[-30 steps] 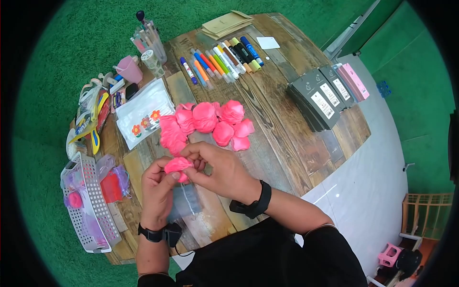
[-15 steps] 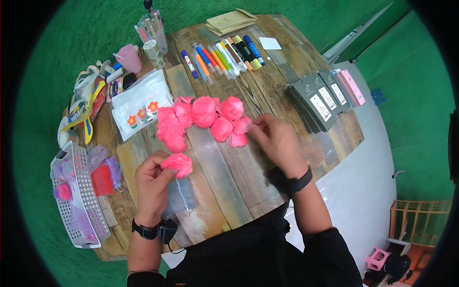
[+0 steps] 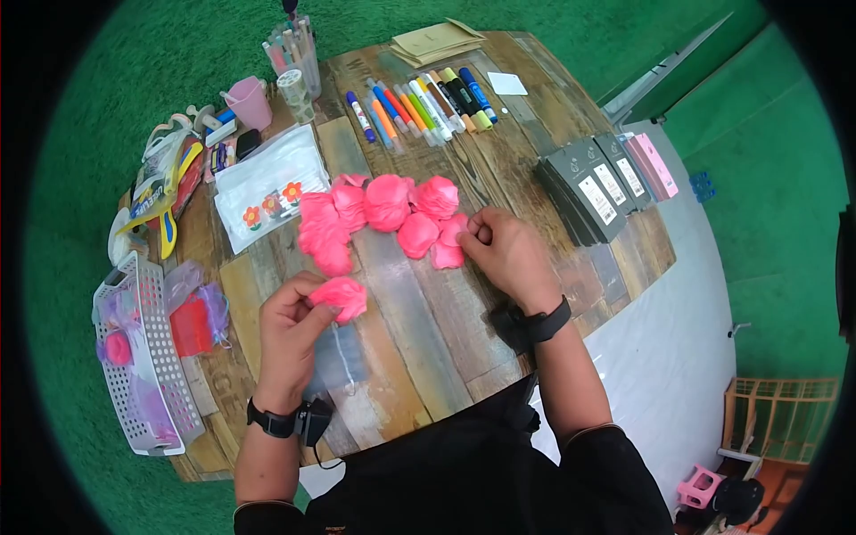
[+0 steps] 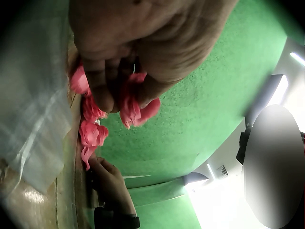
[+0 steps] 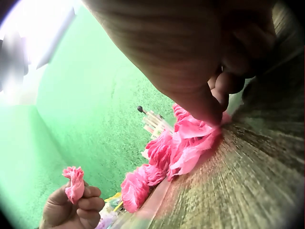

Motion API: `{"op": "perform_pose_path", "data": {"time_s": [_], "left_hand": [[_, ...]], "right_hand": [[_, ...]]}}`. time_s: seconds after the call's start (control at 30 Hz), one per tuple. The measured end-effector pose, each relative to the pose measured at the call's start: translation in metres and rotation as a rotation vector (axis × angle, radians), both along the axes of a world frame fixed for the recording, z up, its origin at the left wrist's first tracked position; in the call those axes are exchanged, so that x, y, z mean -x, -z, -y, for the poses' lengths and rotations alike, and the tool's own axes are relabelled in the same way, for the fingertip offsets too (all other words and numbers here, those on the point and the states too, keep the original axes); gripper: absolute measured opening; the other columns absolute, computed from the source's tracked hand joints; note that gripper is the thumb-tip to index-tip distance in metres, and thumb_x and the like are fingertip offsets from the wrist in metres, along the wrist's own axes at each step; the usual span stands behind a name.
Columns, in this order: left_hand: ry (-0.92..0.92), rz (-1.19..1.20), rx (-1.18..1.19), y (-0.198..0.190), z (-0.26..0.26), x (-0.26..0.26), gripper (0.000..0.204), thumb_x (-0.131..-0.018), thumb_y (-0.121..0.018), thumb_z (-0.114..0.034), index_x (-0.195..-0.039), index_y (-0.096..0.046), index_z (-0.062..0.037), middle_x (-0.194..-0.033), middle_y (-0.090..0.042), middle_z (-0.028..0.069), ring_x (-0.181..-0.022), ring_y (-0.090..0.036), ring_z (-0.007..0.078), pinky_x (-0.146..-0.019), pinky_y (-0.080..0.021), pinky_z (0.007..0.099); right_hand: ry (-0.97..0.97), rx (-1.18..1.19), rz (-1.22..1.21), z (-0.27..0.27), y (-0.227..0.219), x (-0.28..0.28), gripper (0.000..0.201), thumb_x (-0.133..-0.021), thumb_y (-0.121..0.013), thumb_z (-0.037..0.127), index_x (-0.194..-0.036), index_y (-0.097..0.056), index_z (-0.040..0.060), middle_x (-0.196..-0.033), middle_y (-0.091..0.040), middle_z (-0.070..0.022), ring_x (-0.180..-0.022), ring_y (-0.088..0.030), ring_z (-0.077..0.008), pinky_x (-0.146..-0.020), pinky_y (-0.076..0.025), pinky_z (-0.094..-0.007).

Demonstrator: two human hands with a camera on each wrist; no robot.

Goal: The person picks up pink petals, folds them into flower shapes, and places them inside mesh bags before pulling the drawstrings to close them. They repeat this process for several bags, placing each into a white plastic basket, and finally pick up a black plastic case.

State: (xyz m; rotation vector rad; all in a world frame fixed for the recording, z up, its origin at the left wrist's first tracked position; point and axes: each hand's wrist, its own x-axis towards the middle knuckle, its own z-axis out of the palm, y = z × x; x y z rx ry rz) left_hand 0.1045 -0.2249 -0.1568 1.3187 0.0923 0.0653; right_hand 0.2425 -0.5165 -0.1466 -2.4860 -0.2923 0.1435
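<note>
My left hand (image 3: 287,334) pinches a small gathered bunch of pink petals (image 3: 342,298) between thumb and fingers, held up over the near part of the table. Loose stacks of thin pink petals (image 3: 389,201) lie in a cluster on the wood beyond it. At the right end of that cluster, my right hand (image 3: 513,259) has its thumb and forefinger on the edge of a pink petal (image 3: 448,254). In the right wrist view those fingertips close on the petal (image 5: 202,129) right at the tabletop. A see-through sheet (image 3: 334,367) with a white strip lies below the left hand.
Markers (image 3: 428,107) lie in a row at the back, near brown envelopes (image 3: 435,41). Dark boxes (image 3: 580,192) stand at the right. A flower-printed pouch (image 3: 267,183), a pink cup (image 3: 247,102) and a white perforated basket (image 3: 165,357) line the left side.
Both hands were together at the pink bunch. The right hand has since moved away to the right end of the petal cluster; the left hand has kept hold of the bunch.
</note>
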Motion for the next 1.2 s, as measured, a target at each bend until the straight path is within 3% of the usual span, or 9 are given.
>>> {"op": "perform_pose_path", "data": {"time_s": [0.27,0.4,0.5,0.63,0.67,0.77,0.97,1.2], "left_hand": [[0.011,-0.025,-0.008,0.002,0.001,0.0,0.01,-0.099,-0.068,0.007,-0.107,-0.07,0.0016,-0.106,-0.068,0.0043,-0.096,-0.066,0.0114,-0.087,-0.053,0.0276],[0.018,-0.049,-0.016,0.004,0.002,-0.002,0.009,-0.099,-0.07,0.005,-0.107,-0.07,0.0007,-0.104,-0.069,0.0029,-0.094,-0.066,0.0095,-0.085,-0.053,0.0265],[0.004,-0.068,0.016,0.004,0.003,-0.001,0.008,-0.1,-0.071,0.003,-0.107,-0.07,0.0001,-0.101,-0.071,0.0017,-0.09,-0.067,0.0083,-0.081,-0.054,0.0253],[0.023,-0.082,0.025,0.004,0.003,-0.001,0.007,-0.101,-0.072,0.001,-0.108,-0.07,-0.0007,-0.099,-0.073,0.0013,-0.087,-0.068,0.0074,-0.078,-0.055,0.0249],[0.027,-0.092,0.024,0.003,0.004,-0.001,0.008,-0.101,-0.071,0.001,-0.108,-0.07,-0.0007,-0.099,-0.073,0.0016,-0.088,-0.068,0.0073,-0.078,-0.055,0.025],[0.031,-0.116,0.004,-0.001,0.003,0.001,0.009,-0.101,-0.071,0.001,-0.11,-0.07,-0.0006,-0.101,-0.074,0.0025,-0.09,-0.069,0.0072,-0.079,-0.056,0.0251],[0.038,-0.104,0.042,0.0,0.005,0.004,0.012,-0.101,-0.069,0.003,-0.113,-0.07,0.0007,-0.105,-0.075,0.0033,-0.094,-0.071,0.0078,-0.084,-0.057,0.0246],[0.075,-0.095,0.038,0.005,0.003,0.004,0.016,-0.102,-0.07,0.002,-0.117,-0.07,0.0019,-0.107,-0.076,0.0048,-0.097,-0.072,0.0097,-0.086,-0.059,0.0265]], "right_hand": [[0.031,-0.257,0.016,0.02,0.009,0.001,0.023,-0.094,-0.077,0.022,-0.099,-0.074,0.0,-0.087,-0.071,-0.0161,-0.078,-0.071,-0.0289,-0.071,-0.055,-0.0411],[0.102,-0.187,0.332,0.034,0.011,-0.001,0.021,-0.098,-0.076,0.018,-0.101,-0.073,-0.002,-0.089,-0.07,-0.0159,-0.076,-0.069,-0.0267,-0.071,-0.055,-0.0387],[0.098,-0.275,0.228,0.022,-0.018,0.011,0.016,-0.097,-0.077,0.013,-0.104,-0.073,-0.0012,-0.089,-0.07,-0.0133,-0.076,-0.068,-0.0234,-0.071,-0.055,-0.0362],[-0.344,-0.43,-0.072,-0.018,-0.059,0.051,0.014,-0.097,-0.076,0.009,-0.108,-0.074,0.0012,-0.091,-0.071,-0.0108,-0.077,-0.07,-0.019,-0.073,-0.056,-0.0336],[-0.437,-0.443,-0.116,-0.028,-0.059,0.058,0.013,-0.096,-0.081,0.011,-0.104,-0.076,0.0025,-0.091,-0.073,-0.005,-0.08,-0.07,-0.0121,-0.072,-0.055,-0.0287],[-0.605,-0.398,-0.06,-0.06,-0.058,0.073,0.014,-0.094,-0.08,0.014,-0.102,-0.073,0.004,-0.091,-0.071,-0.0101,-0.082,-0.073,-0.0282,-0.073,-0.058,-0.0389],[-0.476,-0.27,0.141,-0.079,-0.04,0.076,0.013,-0.092,-0.08,0.015,-0.095,-0.072,0.0062,-0.088,-0.07,-0.0082,-0.083,-0.073,-0.0291,-0.071,-0.057,-0.0421],[-0.374,-0.271,0.166,-0.083,-0.036,0.075,0.02,-0.092,-0.082,0.018,-0.099,-0.068,0.0058,-0.09,-0.069,-0.0089,-0.083,-0.073,-0.0295,-0.071,-0.058,-0.0421]]}}
